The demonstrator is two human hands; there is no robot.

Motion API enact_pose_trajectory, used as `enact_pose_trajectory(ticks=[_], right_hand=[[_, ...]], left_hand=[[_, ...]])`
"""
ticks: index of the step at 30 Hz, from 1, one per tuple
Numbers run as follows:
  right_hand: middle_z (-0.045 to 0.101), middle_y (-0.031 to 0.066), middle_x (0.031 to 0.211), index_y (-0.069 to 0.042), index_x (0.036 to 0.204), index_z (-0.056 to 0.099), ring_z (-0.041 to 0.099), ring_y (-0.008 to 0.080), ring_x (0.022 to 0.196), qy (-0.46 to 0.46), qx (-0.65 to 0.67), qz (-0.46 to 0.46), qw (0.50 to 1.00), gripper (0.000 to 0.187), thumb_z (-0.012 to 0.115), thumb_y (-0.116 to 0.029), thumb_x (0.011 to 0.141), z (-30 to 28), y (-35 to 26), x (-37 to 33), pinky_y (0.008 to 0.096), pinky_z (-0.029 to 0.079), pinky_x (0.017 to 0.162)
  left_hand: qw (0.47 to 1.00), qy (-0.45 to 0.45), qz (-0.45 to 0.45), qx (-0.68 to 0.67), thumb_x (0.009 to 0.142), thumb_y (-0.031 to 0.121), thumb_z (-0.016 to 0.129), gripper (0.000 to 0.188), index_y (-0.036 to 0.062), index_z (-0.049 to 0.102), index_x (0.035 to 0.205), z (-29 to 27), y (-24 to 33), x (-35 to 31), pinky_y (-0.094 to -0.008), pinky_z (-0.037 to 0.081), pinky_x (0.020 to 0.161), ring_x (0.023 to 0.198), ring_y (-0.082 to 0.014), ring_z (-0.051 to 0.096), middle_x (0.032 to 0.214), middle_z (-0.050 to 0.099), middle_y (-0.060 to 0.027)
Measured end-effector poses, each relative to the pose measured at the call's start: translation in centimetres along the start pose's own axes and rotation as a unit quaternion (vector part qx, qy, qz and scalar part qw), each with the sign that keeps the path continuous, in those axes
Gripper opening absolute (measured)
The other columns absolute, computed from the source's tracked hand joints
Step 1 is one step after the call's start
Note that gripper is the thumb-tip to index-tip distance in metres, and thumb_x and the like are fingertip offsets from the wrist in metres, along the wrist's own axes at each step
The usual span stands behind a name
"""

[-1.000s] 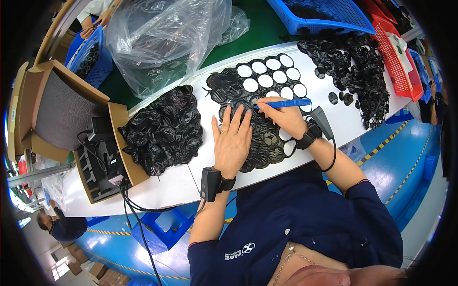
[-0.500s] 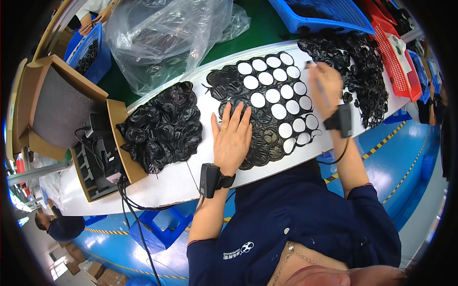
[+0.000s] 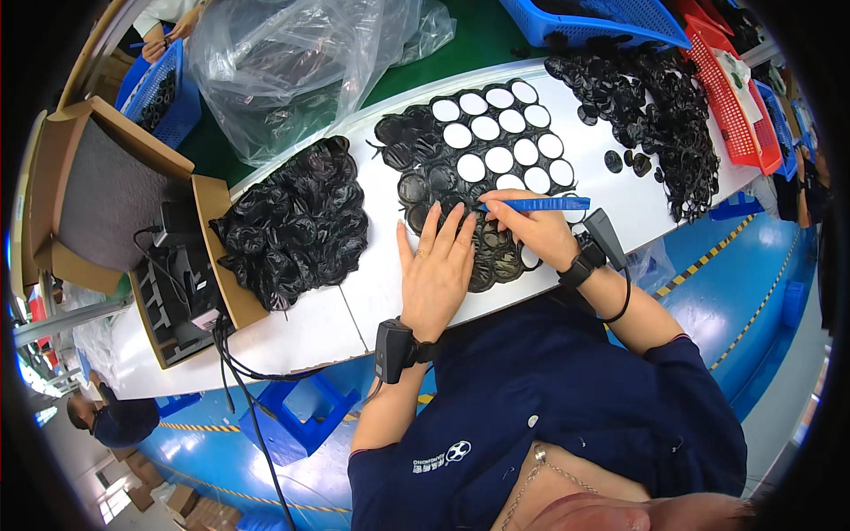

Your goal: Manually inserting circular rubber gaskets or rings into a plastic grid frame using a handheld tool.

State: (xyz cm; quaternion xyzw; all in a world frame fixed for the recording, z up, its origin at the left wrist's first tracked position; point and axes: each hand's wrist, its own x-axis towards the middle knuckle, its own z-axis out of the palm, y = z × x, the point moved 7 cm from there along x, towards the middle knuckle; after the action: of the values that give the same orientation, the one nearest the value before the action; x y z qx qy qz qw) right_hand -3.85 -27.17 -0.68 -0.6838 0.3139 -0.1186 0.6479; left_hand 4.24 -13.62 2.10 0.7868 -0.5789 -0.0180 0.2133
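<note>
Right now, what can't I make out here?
Head view: whatever lies under the left hand, hidden by it.
Head view: tip of the blue tool, too small to tell contact.
Head view: white disc partly covered by the right hand.
Head view: large blue basket, cut off by the top edge.

Plastic baskets [image 3: 602, 28] and striped floor tape [image 3: 706, 256] suggest a factory workshop.
</note>
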Motion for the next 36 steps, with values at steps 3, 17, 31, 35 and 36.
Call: enact_pose_trajectory(ticks=[3,17,31,35,36], right_hand=[[0.068,0.0014,0.087,-0.004,0.116,0.068,0.058,0.0036,0.07,0.0,-0.01,-0.006,1.0,0.027,0.059,-0.021,0.097,0.2,0.3,-0.1,0.0173,0.044,0.054],[0.065,0.0124,0.092,-0.005,0.1,0.067,0.06,0.0295,0.086,0.171,-0.476,-0.403,0.763,0.017,0.067,-0.008,0.083,-2.2,-5.6,-0.9,0.0375,0.05,0.075],[0.072,0.0087,0.091,-0.001,0.108,0.069,0.065,0.0114,0.073,0.042,-0.047,-0.025,0.998,0.021,0.064,-0.014,0.092,0.0,-0.9,-4.9,0.0228,0.051,0.066],[0.072,0.0105,0.091,-0.002,0.107,0.07,0.067,0.0122,0.076,0.035,-0.093,-0.003,0.995,0.022,0.065,-0.016,0.091,0.1,-0.8,-4.7,0.0239,0.052,0.067],[0.072,0.0104,0.092,-0.002,0.107,0.07,0.068,0.0123,0.077,0.036,-0.11,-0.005,0.993,0.022,0.065,-0.016,0.091,0.2,-0.9,-4.7,0.0242,0.052,0.067]], left_hand=[[1.0,0.005,0.0,0.005,0.093,0.016,0.058,0.039,0.0109,0.056,0.131,-0.1,0.0,-0.1,-0.0608,0.021,0.111,0.134,-0.0277,0.042,0.139,0.052,-0.0054],[1.0,0.011,-0.002,-0.003,0.093,0.016,0.058,0.037,0.0102,0.058,0.13,-0.1,-0.3,-0.4,-0.0607,0.021,0.111,0.134,-0.0274,0.042,0.139,0.052,-0.0046],[0.999,-0.005,0.026,-0.026,0.091,0.015,0.061,0.037,0.0113,0.059,0.128,-0.4,1.8,-3.2,-0.0613,0.022,0.111,0.133,-0.0251,0.045,0.135,0.055,-0.0036],[0.999,-0.006,0.023,-0.025,0.09,0.015,0.061,0.037,0.0119,0.06,0.127,-0.5,1.7,-3.2,-0.0607,0.022,0.111,0.132,-0.025,0.045,0.135,0.055,-0.0032],[0.999,-0.004,0.022,-0.025,0.09,0.015,0.061,0.037,0.0119,0.06,0.127,-0.4,1.7,-3.3,-0.0603,0.022,0.111,0.132,-0.0248,0.045,0.134,0.056,-0.0032]])
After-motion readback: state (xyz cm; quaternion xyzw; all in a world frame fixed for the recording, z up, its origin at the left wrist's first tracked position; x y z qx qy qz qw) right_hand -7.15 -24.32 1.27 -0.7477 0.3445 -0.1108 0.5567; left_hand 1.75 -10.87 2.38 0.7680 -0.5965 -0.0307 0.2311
